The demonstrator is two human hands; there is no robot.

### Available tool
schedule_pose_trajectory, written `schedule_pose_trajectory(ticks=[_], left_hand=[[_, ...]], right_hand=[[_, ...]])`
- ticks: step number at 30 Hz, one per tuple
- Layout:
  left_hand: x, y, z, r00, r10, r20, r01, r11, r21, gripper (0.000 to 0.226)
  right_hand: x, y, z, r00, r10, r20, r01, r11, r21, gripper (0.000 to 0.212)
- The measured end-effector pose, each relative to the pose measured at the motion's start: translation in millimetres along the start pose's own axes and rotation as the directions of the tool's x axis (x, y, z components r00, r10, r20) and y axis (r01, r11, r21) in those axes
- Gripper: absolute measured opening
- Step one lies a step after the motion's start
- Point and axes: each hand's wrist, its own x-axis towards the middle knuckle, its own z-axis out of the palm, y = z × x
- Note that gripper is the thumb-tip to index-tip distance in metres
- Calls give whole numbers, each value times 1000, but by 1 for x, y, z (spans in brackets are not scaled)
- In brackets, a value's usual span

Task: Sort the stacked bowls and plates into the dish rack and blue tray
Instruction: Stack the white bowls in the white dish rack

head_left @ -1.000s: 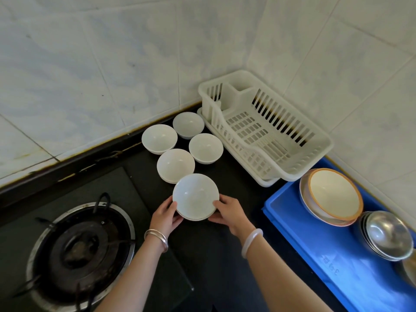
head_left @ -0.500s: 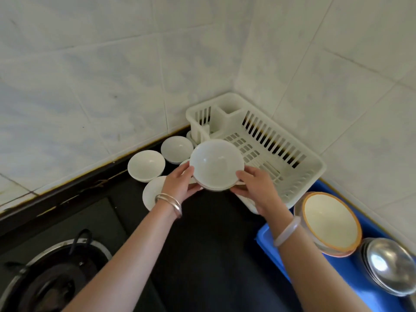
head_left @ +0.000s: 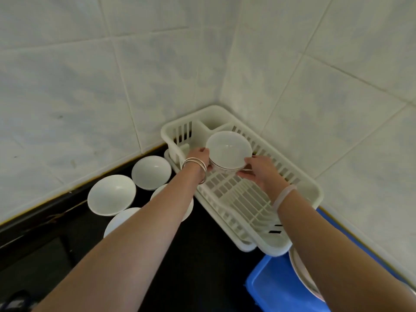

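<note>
From the head view, the small stack of white bowls (head_left: 228,152) that a second ago sat on the dark counter (head_left: 202,255), and half a second ago was carried at chest height, now hangs over the far end of the dish rack (head_left: 315,194), at about one o'clock from the middle of the picture; the lift and carry are done and only the lowering seems to remain. The left hand (head_left: 200,157) clasps the stack at its nine o'clock side, fingers wrapped on the wall, bangles at the wrist; the right hand (head_left: 258,170) grips it from about four o'clock, fingertips (head_left: 247,159) under the rim. Whether the stack already touches the rack floor cannot be told. Four other white bowls (head_left: 111,194) stand on the counter at nine o'clock of the rack, two partly hidden by the left forearm. The blue tray (head_left: 270,289) lies at five o'clock, bearing a plate (head_left: 301,273) mostly hidden by the right arm.
</note>
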Motion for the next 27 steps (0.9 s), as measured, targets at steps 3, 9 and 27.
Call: schedule_pose_trajectory(ticks=[3,9,27], left_hand=[[21,-5,7,999,-47,-22,48,996,73,36],[46,-6,26,997,-50,-62,61,982,180,36],[58,-21,23,997,-69,-36,71,994,79,36]], right_hand=[[25,6,1,1000,15,-12,-15,999,-29,7],[57,16,1,997,61,-52,-60,998,8,12],[74,40,6,997,40,-66,-33,993,109,39]])
